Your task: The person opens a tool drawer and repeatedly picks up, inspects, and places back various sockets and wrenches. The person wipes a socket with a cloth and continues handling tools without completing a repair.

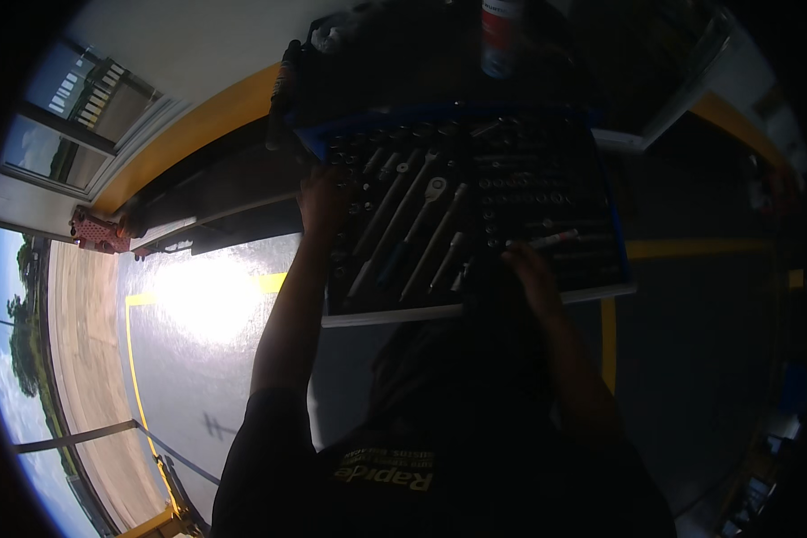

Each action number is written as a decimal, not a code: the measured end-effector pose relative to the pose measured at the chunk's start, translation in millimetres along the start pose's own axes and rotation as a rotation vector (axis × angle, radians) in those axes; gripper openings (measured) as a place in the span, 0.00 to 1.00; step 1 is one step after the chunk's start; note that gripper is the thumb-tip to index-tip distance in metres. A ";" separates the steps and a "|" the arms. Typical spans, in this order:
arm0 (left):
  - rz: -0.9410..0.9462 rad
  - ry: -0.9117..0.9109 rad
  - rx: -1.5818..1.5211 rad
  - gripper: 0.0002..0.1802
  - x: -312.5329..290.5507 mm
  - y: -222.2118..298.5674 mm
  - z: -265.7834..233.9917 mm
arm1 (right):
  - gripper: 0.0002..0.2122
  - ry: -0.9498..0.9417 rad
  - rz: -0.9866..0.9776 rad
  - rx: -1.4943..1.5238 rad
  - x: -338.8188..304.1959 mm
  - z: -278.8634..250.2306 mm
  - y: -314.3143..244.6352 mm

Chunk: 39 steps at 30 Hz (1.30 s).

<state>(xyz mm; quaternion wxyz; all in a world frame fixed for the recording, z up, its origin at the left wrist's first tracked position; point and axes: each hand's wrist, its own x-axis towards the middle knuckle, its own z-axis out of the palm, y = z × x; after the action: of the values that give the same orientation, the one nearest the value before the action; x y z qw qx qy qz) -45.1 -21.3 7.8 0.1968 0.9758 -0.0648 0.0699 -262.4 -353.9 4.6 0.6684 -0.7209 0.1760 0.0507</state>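
An open tool drawer with a blue frame lies before me, filled with sockets, ratchets and extension bars in a dark tray. My left hand is at the drawer's left side, next to the small sockets; shadow hides how its fingers are set. Over the front right part rests my right hand, close to a slim white-and-red stick-shaped piece. Its fingers are too dark to read, and whether they touch that piece is unclear. A ratchet lies slantwise in the middle of the tray.
Behind the drawer stands a red-and-white can on a dark top. Yellow lines mark the grey floor, with strong sun glare at left. A red metal object is by the wall. At lower left is a yellow post.
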 end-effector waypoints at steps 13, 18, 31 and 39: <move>0.123 -0.086 0.349 0.17 23.3 -17.3 13.4 | 0.18 -0.082 0.044 0.058 6.9 -4.0 1.9; 0.120 -0.212 0.285 0.15 39.1 -19.9 -0.9 | 0.19 -0.070 0.016 0.005 4.5 -5.4 -4.0; 0.247 -0.173 0.088 0.13 61.8 -44.3 19.4 | 0.23 -0.090 0.113 0.055 4.0 -6.4 -9.4; 0.481 -0.103 0.240 0.16 49.8 -52.1 21.2 | 0.24 -0.109 0.166 0.092 6.3 -5.3 -9.6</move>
<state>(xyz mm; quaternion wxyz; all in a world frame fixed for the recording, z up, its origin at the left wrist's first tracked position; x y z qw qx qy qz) 14.2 13.0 -23.1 0.0538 0.9510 -0.2957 0.0721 -254.4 -359.8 12.3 0.7030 -0.6686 0.2005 0.1368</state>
